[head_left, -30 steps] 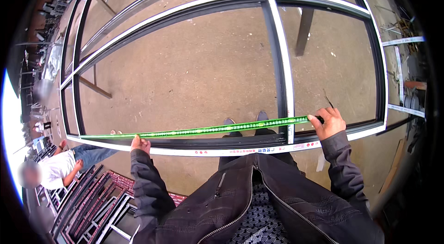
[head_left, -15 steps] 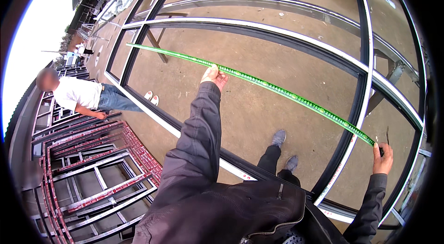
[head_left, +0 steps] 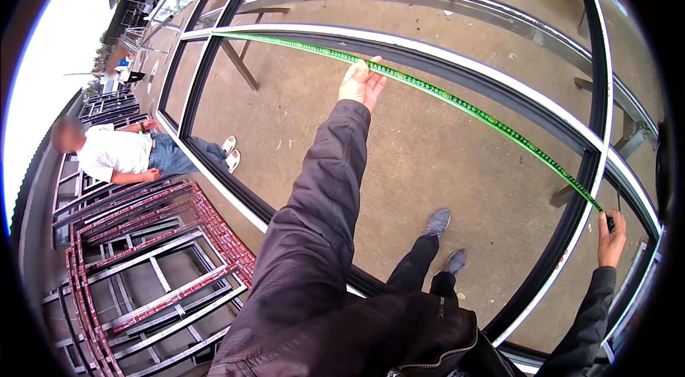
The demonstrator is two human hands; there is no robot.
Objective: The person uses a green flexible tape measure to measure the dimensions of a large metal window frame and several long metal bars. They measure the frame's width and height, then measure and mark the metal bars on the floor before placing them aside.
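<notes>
Left hand (head_left: 362,83) pinches green tape (head_left: 471,110) partway along; right hand (head_left: 611,238), well apart, grips its dark case (head_left: 609,223). Tape spans frame (head_left: 546,263), far end near a bar crossing.

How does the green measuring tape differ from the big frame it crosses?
The tape is bright green; the frame is black and white. The tape is one narrow strip, while the frame has several bars joined around openings. The left hand and right hand hold the tape, while neither holds the frame. Both are long.
</notes>
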